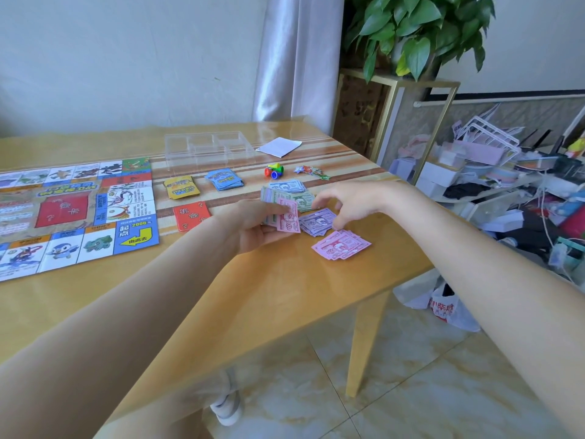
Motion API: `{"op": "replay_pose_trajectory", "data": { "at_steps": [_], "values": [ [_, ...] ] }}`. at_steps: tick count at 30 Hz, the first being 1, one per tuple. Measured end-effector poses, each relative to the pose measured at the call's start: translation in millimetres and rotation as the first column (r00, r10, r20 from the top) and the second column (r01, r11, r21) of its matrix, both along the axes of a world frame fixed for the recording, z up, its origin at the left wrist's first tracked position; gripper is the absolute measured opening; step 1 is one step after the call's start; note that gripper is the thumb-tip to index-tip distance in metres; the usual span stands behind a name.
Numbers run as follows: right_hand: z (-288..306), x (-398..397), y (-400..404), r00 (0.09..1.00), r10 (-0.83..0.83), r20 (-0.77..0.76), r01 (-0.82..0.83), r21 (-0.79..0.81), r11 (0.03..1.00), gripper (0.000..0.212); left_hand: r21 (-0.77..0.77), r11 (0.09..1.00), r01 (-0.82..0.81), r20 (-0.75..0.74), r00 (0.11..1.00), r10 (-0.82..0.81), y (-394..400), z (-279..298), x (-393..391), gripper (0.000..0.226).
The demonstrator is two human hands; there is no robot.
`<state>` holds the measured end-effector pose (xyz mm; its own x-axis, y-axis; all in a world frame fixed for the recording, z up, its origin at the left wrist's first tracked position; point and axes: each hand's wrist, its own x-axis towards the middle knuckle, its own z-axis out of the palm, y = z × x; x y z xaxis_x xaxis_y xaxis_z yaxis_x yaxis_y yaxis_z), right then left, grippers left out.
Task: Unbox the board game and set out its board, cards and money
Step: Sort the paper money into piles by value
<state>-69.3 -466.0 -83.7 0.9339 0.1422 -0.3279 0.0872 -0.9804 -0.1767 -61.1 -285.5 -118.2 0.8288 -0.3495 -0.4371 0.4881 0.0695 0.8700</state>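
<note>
The game board (pixel 72 213) lies unfolded on the left of the wooden table (pixel 221 296). Beside it lie a yellow card deck (pixel 181 187), a blue card deck (pixel 224 179) and a red card deck (pixel 191 216). My left hand (pixel 258 223) holds a stack of paper money (pixel 285 213), thumb on a pink note on top. My right hand (pixel 340 201) hovers with curled fingers over a purple money pile (pixel 318 221). A pink money pile (pixel 342 245) sits nearer the table edge, a green pile (pixel 304 199) and a blue pile (pixel 289 185) behind.
A clear plastic tray (pixel 209 148) and a white paper sheet (pixel 279 146) lie at the back. Coloured pawns (pixel 274 171) and small star tokens (pixel 311 172) sit mid-table. The table's right edge drops to a tiled floor; a cluttered rack (pixel 506 185) and a plant stand (pixel 395 115) are right.
</note>
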Motion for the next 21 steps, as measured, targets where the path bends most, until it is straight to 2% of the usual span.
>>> {"op": "replay_pose_trajectory", "data": {
  "at_steps": [7,12,15,18,21],
  "values": [
    [-3,7,4,0.997,0.062,0.036,-0.063,0.030,0.998,0.039,-0.009,0.999,-0.040,0.022,0.999,0.040,-3,0,1,0.022],
    [-1,6,5,0.997,0.078,0.016,-0.078,0.017,0.997,0.042,0.043,0.999,-0.019,0.014,1.000,0.018,3,3,2,0.015],
    [-4,6,5,0.995,0.077,0.056,-0.079,0.045,0.996,0.039,0.040,0.999,-0.001,0.023,1.000,0.000,2,2,-2,0.011],
    [-4,6,2,0.996,0.052,0.066,-0.057,0.073,0.996,0.044,0.047,0.998,-0.042,0.072,0.997,0.039,-1,-3,-5,0.008],
    [6,6,-1,0.989,-0.011,0.146,-0.016,0.185,0.983,0.043,0.031,0.994,-0.108,0.119,0.987,0.104,1,-4,-1,0.009]
  ]
}}
